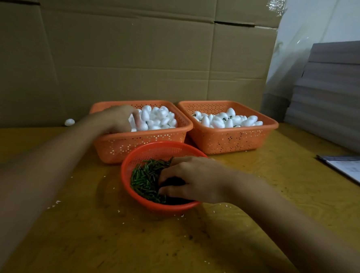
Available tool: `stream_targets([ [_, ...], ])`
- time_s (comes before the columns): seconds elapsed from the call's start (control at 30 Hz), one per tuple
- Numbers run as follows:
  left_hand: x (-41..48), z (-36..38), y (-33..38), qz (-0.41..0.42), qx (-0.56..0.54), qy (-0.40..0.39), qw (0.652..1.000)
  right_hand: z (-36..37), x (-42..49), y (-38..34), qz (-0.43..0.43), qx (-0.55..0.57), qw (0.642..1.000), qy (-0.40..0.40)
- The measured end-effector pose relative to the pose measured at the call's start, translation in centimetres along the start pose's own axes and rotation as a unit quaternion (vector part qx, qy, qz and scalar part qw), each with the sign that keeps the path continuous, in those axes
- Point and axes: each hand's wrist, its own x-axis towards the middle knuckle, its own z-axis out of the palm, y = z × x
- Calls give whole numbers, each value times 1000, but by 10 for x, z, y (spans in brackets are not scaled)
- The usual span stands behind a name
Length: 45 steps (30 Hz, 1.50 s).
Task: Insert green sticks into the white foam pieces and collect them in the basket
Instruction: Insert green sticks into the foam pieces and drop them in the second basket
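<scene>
Left hand [119,118] reaches into the left orange basket [140,143], fingers bent over the white foam pieces [160,118]; it is blurred, so any hold cannot be told. Right hand [195,177] sits in the round red basket [153,147], fingertips buried in the green sticks [145,176]; grasp hidden. Right orange basket [227,140] holds stemmed foam pieces [224,120]. Printed sheet [354,170] at right: text illegible.
</scene>
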Motion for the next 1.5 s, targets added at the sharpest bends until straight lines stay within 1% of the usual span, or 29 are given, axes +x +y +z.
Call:
stream_targets([
  [0.1, -10, -8, 2, 6, -52, 55, 997, -1, 0, -1, 0, 1, 1000, -5],
  [0.13, -15, -10, 6, 11, -78, 84, 993, -1, -1, -1, 1, 1, 1000, -6],
  [0.2, -32, -12, 17, 36, -158, 147, 976, -2, -2, -2, 2, -3, 1000, -5],
  [0.27, -56, -4, 31, 71, -242, 193, 948, -2, -2, -3, 2, 0, 1000, -3],
  [0.33, -87, 14, 45, 99, -327, 207, 917, -3, -3, -3, 1, 0, 1000, -3],
  [0.4, -121, 36, 55, 132, -399, 187, 888, -3, -2, -3, 1, -2, 1000, 1],
  [0.47, -149, 57, 56, 163, -436, 180, 867, -3, -2, -3, 4, -4, 1000, 0],
  [0.57, -171, 81, 48, 200, -427, 230, 851, -4, -2, -5, 4, -11, 1000, -5],
  [0.67, -174, 97, 42, 251, -365, 290, 848, -5, -2, -6, 2, -26, 1000, -9],
  [0.73, -174, 102, 39, 279, -337, 314, 842, -5, -3, -6, 3, -27, 1000, -5],
  [0.77, -173, 104, 38, 285, -345, 319, 836, -5, -3, -6, 1, -24, 1000, -1],
  [0.9, -174, 105, 36, 291, -375, 320, 820, -2, -3, -5, -12, -2, 999, 34],
  [1.07, -173, 106, 34, 267, -390, 313, 823, 1, -2, -3, -23, 31, 994, 105],
  [1.23, -174, 104, 37, 237, -466, 283, 804, 4, -2, -5, -31, 36, 981, 187],
  [1.3, -172, 103, 36, 236, -463, 288, 804, 6, -2, -5, -36, 41, 980, 192],
  [1.4, -171, 103, 37, 250, -451, 294, 805, 7, 0, -5, -44, 49, 985, 158],
  [1.5, -170, 104, 36, 261, -441, 304, 803, 8, 1, -3, -44, 56, 986, 151],
])
